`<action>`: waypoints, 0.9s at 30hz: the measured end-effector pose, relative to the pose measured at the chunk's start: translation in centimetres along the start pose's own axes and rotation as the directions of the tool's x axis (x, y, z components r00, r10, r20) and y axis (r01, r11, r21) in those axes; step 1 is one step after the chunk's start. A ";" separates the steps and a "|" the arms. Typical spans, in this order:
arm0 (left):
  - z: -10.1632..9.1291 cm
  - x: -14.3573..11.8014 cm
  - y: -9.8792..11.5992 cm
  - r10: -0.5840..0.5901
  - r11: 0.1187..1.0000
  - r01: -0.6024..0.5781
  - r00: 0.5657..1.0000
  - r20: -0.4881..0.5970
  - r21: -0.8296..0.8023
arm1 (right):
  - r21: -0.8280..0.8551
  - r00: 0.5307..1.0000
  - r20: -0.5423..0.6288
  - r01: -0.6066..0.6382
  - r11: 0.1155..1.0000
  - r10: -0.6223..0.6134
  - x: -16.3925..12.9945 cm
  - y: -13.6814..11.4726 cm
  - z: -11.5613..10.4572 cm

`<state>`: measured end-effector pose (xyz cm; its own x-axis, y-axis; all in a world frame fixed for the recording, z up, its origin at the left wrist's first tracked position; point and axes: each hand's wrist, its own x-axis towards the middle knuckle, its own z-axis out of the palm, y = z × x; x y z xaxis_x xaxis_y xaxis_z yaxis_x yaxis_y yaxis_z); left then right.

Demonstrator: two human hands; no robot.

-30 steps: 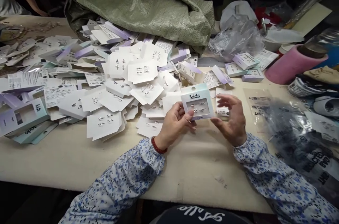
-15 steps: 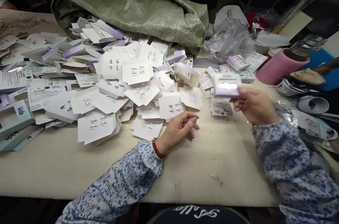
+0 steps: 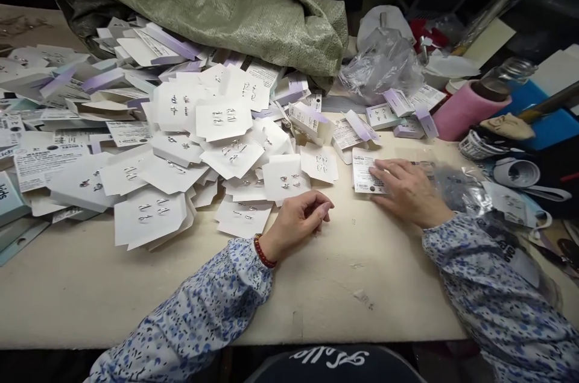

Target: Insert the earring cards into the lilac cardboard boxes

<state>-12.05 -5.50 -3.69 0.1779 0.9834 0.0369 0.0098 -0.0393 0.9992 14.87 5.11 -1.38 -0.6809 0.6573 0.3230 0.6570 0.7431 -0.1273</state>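
Printed card (image 3: 364, 170) lies flat on the bench (image 3: 316, 286), text side up, at about 2 o'clock from the left hand. Right hand (image 3: 407, 190) rests palm-down on its right edge, fingers (image 3: 384, 169) spread narrow and pressing rather than pinching, likely to pin it flat. Left hand (image 3: 301, 219) sits loosely curled, empty, fingertips touching thumb, just below the earring cards (image 3: 284, 178). That loose pile fans out to 10 o'clock within easy reach. Green sack (image 3: 217, 3) at 12. Finished small boxes (image 3: 398, 114) are at 1 o'clock, clear plastic bags (image 3: 474, 196) at 3.
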 end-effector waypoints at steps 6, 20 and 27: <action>-0.1 0.0 0.1 0.084 0.996 -0.086 0.993 -0.089 -0.023 | 0.191 0.859 -0.493 -0.048 0.980 0.138 0.6 -3.0 -0.4; -1.0 0.4 0.7 0.427 0.887 -0.304 0.825 -0.369 0.347 | 0.048 0.950 0.045 -0.312 0.949 0.310 3.3 -4.9 1.6; -0.8 0.1 0.2 0.484 0.850 -0.370 0.831 -0.276 0.375 | 0.073 0.986 -0.169 0.012 0.997 0.001 6.9 -8.1 2.4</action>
<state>-12.80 -5.25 -3.51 -0.1188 0.8467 0.5186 0.3116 -0.4641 0.8291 4.12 3.94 -0.36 -0.6157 0.6274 0.4768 0.6235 0.7579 -0.1921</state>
